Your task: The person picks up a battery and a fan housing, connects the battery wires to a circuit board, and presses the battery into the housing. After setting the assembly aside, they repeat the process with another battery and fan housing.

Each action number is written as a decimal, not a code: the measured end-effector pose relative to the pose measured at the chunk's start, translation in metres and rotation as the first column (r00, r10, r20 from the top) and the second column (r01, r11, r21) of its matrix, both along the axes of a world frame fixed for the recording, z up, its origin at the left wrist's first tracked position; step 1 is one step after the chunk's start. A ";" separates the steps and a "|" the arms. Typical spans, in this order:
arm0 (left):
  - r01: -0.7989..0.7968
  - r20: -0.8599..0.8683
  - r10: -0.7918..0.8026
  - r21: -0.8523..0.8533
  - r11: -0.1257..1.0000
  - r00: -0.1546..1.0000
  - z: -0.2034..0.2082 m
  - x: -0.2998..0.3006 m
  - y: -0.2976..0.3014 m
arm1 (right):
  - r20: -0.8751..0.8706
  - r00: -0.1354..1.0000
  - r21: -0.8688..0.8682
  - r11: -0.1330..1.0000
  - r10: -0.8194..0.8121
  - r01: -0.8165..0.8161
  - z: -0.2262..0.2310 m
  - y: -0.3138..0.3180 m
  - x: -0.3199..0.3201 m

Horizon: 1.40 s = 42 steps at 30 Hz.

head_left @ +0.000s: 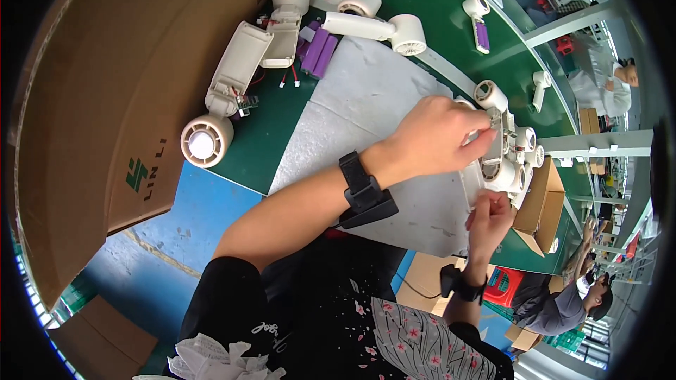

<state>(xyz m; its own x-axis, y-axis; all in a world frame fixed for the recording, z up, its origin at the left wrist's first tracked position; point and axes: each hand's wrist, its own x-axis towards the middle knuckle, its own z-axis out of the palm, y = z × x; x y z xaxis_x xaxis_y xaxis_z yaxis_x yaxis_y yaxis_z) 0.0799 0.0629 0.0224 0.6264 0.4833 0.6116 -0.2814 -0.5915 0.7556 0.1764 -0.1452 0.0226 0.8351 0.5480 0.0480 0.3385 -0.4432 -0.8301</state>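
Observation:
My left hand (pixel 443 134) reaches across the grey mat (pixel 359 84), its fingers pinched beside a cluster of white handheld fans (pixel 500 172) at the mat's right edge. What those fingertips hold is hidden by the hand. My right hand (pixel 491 217) is closer to me, its thumb and fingers closed on the near end of a long white handheld fan housing (pixel 470 184). The far part of that housing runs under my left hand. Several round fan heads crowd beside both hands, some with opened handles.
At the left are opened fans (pixel 239 60) with wires and circuit boards, purple battery cells (pixel 320 55) and a closed white fan (pixel 380 28). A large cardboard box (pixel 134 84) stands left; a small open box (pixel 541 204) sits right. Two people work at the right.

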 end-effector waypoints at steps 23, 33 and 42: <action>-0.041 0.032 0.046 -0.145 0.989 0.998 -0.058 -0.003 -0.008 | -0.046 0.218 -0.568 0.154 0.975 -0.809 0.070 0.241 -0.087; 0.347 0.270 -0.254 -0.394 0.851 0.929 -0.074 0.006 0.003 | -0.016 0.160 -0.683 0.106 0.987 -0.723 0.045 0.274 -0.088; 0.428 0.186 -0.385 -0.376 0.822 0.904 -0.050 -0.025 0.011 | 0.207 0.176 -0.533 0.262 0.962 -0.805 0.026 0.271 -0.074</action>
<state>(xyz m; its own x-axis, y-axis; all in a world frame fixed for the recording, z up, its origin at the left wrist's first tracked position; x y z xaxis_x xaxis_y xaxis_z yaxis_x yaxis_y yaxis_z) 0.0553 0.0744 -0.0274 0.7681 0.4123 0.4900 -0.5134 -0.0609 0.8560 0.1023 0.1258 0.0484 -0.3214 0.9436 -0.0795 0.8869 0.2706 -0.3744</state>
